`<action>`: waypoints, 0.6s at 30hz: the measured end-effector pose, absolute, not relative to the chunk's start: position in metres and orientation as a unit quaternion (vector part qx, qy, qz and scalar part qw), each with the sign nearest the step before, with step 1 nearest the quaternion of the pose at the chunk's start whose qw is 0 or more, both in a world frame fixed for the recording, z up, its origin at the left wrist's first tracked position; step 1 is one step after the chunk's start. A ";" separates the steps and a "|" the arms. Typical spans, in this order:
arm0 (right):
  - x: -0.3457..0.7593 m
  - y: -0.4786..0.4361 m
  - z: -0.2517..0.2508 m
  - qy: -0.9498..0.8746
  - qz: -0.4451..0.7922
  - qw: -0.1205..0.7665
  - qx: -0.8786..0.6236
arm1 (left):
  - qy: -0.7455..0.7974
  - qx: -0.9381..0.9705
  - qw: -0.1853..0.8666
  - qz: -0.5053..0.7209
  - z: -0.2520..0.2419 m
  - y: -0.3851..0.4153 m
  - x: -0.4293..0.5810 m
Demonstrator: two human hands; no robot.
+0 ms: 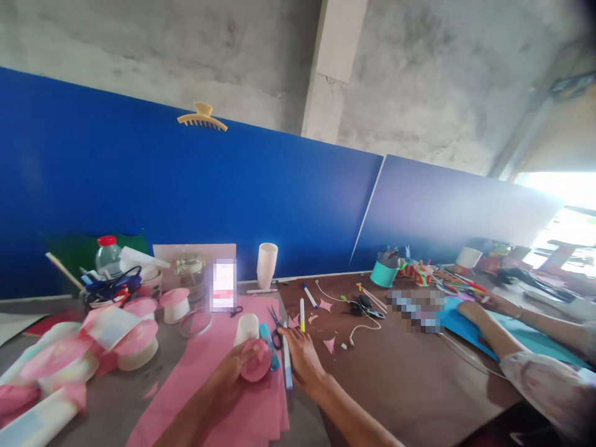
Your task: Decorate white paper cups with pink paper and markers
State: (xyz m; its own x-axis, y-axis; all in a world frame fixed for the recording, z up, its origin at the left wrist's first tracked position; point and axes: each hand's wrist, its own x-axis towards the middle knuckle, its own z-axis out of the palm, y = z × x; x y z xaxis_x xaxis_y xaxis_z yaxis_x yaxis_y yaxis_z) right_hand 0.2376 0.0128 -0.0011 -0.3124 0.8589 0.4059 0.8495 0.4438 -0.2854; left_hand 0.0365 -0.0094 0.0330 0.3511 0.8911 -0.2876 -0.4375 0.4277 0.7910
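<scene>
My left hand is closed around a paper cup whose mouth is covered with pink paper, holding it on its side above a sheet of pink paper. My right hand lies flat on the table with fingers stretched out, touching a long white and blue marker. Small scissors lie just beyond its fingertips. A plain white paper cup stands upside down on the pink sheet behind my left hand.
Pink-covered cups and rolled pink paper crowd the left side, with a bottle and a jar behind. A cup stack stands by the blue partition. Another person's arms rest on blue paper at right, near pens and a teal pot.
</scene>
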 end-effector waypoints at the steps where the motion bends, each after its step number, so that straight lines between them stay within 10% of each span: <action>1: 0.239 0.017 -0.002 -0.810 0.006 0.258 -0.526 | 0.364 0.308 0.766 0.431 0.034 -0.010 0.036; 18: 0.249 0.045 -0.019 -0.854 -0.010 0.243 -0.461 | 0.384 0.297 0.788 0.379 0.035 -0.007 0.029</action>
State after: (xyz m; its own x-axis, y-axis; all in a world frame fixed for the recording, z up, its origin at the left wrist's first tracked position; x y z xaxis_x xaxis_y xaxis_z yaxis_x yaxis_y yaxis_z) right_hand 0.2491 0.0454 -0.0195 -0.4571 0.7825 0.4228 0.7917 0.5746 -0.2074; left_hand 0.0286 -0.0069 0.0346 0.4181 0.8252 -0.3798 -0.3702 0.5366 0.7583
